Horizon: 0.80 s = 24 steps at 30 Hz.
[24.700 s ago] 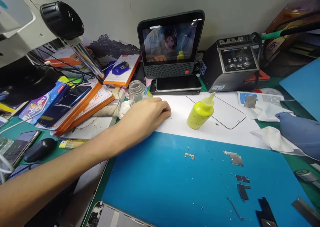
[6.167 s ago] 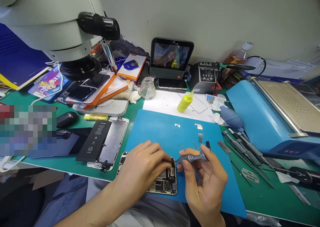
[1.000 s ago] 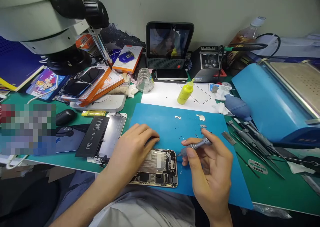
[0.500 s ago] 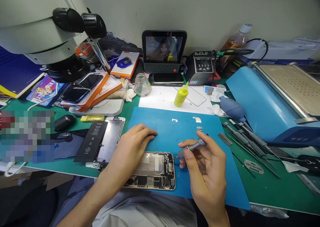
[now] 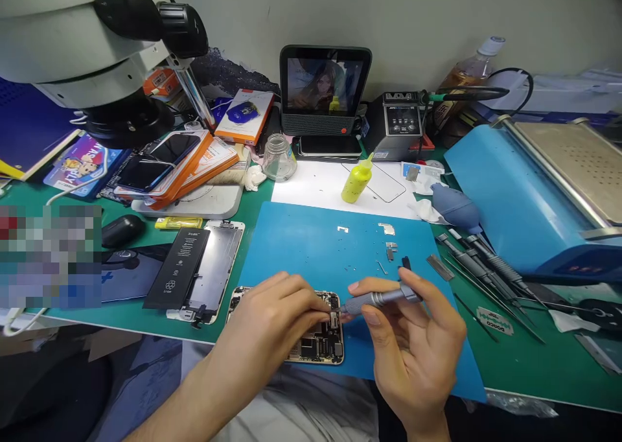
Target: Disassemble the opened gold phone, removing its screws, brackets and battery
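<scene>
An opened phone body (image 5: 315, 348) lies across the front of the blue mat, its circuit board and inner parts exposed. My left hand (image 5: 276, 312) reaches over it from the left, covering its middle. The thumb and fingertips are pinched together near the phone's right end; whatever they hold is hidden. My right hand (image 5: 420, 345) is closed round a grey precision screwdriver (image 5: 376, 299), held nearly level. The tip points left and meets the left fingertips at the phone's right end. Small metal plates (image 5: 387, 229) and screws lie on the mat beyond the hands.
A battery (image 5: 179, 267) rests by a phone screen (image 5: 214, 273) at left. Beyond the blue mat (image 5: 291, 234) stand a yellow bottle (image 5: 356, 183) and a glass jar (image 5: 278, 158). Tweezers (image 5: 490, 293), a razor blade (image 5: 494, 321) and a blue heating machine (image 5: 525, 202) are at right. A microscope (image 5: 121, 72) overhangs the left.
My left hand has moved right from the mat beyond the phone onto its right end, fingertips meeting the screwdriver's tip. The screwdriver has tilted closer to level. The camera view has shifted slightly.
</scene>
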### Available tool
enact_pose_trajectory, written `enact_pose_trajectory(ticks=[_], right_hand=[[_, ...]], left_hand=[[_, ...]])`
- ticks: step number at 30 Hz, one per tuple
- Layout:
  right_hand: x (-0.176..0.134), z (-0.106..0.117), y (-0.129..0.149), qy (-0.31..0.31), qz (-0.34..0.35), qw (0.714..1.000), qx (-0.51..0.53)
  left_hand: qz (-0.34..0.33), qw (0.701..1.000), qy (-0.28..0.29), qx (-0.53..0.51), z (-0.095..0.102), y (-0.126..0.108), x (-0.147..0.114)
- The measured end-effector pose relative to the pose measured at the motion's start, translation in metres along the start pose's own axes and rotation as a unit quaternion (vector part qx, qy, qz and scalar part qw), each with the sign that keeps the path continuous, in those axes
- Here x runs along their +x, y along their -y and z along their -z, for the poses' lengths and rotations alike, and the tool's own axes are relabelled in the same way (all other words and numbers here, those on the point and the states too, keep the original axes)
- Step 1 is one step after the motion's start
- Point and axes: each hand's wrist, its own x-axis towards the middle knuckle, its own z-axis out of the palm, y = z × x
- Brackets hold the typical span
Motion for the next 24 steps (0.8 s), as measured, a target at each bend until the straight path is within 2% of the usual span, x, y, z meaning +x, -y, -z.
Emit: enact_pose_trajectory(ticks=[9, 17, 24], right_hand=[[-0.008, 0.0, -0.006, 0.067, 0.103, 0.986, -0.112], [-0.005, -0.003, -0.008, 0.083, 0.135, 0.976, -0.152], [0.006, -0.001, -0.002, 0.086, 0.218, 0.955, -0.183]], left_hand=[[0.033, 0.997, -0.048, 0.047, 0.007, 0.005, -0.006], [0.057, 0.992, -0.079, 0.075, 0.004, 0.004, -0.004], [0.087, 0.989, -0.095, 0.074, 0.006, 0.002, -0.004]])
